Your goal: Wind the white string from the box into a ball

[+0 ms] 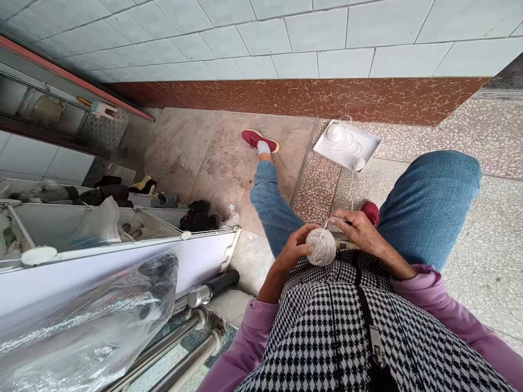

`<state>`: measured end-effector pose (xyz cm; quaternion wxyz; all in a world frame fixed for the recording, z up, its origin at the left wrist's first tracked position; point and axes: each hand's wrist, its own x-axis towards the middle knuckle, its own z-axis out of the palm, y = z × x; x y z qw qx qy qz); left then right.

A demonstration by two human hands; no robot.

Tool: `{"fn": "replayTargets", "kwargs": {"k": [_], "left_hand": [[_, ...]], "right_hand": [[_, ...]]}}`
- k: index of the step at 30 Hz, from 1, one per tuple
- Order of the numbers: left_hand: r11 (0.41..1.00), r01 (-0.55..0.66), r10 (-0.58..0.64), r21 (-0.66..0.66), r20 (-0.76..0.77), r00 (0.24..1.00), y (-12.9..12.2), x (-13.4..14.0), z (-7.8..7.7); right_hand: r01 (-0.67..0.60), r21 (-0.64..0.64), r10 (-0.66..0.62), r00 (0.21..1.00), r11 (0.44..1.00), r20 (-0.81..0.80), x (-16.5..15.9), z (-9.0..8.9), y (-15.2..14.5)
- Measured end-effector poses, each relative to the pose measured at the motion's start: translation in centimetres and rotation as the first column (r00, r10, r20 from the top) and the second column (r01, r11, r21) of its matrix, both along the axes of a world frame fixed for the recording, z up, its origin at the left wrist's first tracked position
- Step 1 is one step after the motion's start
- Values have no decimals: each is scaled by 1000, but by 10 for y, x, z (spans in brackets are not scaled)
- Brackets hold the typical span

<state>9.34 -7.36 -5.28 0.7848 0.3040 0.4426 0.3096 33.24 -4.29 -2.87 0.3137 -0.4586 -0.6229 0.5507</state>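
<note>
Left hand point(295, 246) had the white yarn ball point(321, 247), fingers curled round its left side, thumb side toward the wearer. Ball sat in front of the checked vest point(327, 305), above the lap, between the two hands. Shape near-round; couldn't pick out a long axis. Its lead came off the top and pointed away from the body, slightly right, into the other hand.

Right hand point(359, 228) was closed in a fingertip pinch on the yarn strand point(352, 188), just right of and beyond the ball. Short length between pinch and ball looked straight. Thin dark item point(347, 221) showed at those fingers; too small to identify.

Feed side: strand ran from the right hand almost straight forward to the near edge of the white tray point(369, 140). Tray was on the floor point(482, 228), just beside the brown skirting point(281, 100). Its long axis lay skewed, far-left to near-right. Loose yarn coil point(337, 133) sat at the far-left end, one loop standing above the far rim; small yarn bundle point(358, 164) at the near-right corner.

Left red shoe point(260, 140) was left of the tray, well apart, toe pointing left and forward.
</note>
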Motion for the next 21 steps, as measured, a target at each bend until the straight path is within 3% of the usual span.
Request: {"fn": "replayTargets", "kwargs": {"k": [3, 6, 9, 11, 13, 16, 19, 21], "left_hand": [[985, -166, 167, -52, 15, 986, 2, 5, 7], [945, -324, 322, -42, -47, 946, 11, 11, 14], [907, -413, 421, 84, -142, 896, 19, 16, 15], [887, -409, 455, 217, -244, 857, 21, 17, 11], [894, -332, 427, 300, -349, 834, 19, 17, 6], [954, -187, 267, 235, -377, 887, 13, 12, 2], [998, -26, 37, 56, -194, 980, 6, 3, -1], [998, 54, -56, -37, -62, 996, 2, -2, -2]], "right_hand": [[-10, -8, 10, 1000, 1000, 19, -2, -17, -1], [-148, -18, 149, 984, 989, 94, -11, -24, -9], [-263, -21, 262, 949, 965, 174, -20, -18, -17], [-298, -9, 294, 938, 955, 183, -24, -8, -20], [-311, 4, 307, 940, 950, 147, -22, 3, -20], [-246, 12, 245, 969, 969, 37, -14, 15, -14], [-100, -12, 100, 995, 995, -27, -4, 13, -6], [-48, -39, 47, 998, 998, -36, -2, 5, -3]]}}
